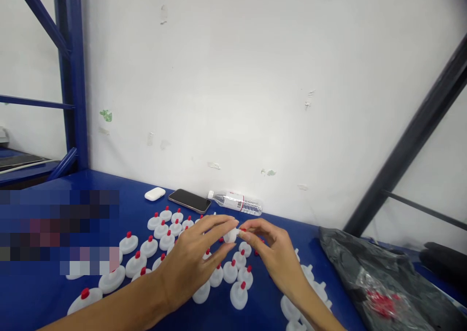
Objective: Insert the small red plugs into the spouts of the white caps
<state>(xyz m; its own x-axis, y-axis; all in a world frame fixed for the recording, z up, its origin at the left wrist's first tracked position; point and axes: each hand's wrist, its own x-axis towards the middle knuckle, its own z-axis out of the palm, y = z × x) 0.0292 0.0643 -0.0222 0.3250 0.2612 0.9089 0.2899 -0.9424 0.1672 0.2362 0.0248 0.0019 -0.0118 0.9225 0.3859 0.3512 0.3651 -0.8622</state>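
Note:
My left hand [193,255] grips a white plastic piece [230,236], round with a narrow spout, between thumb and fingers. The spout points right, toward my right hand [272,248]. The right thumb and fingers are pinched at the spout's tip, where a bit of red, seemingly a small red cap, shows between them. Below and left of the hands, several similar white pieces with red caps [239,297] stand on the blue table [262,316]. Several white pieces with bare spouts [291,307] lie by my right forearm, which partly hides them.
Along the wall lie a white earbud case [155,194], a phone [189,201] and a clear plastic bottle [237,202]. On the right, a dark plastic bag [343,248] carries a clear bag of red caps [383,303]. A blue post [75,78] rises at the left.

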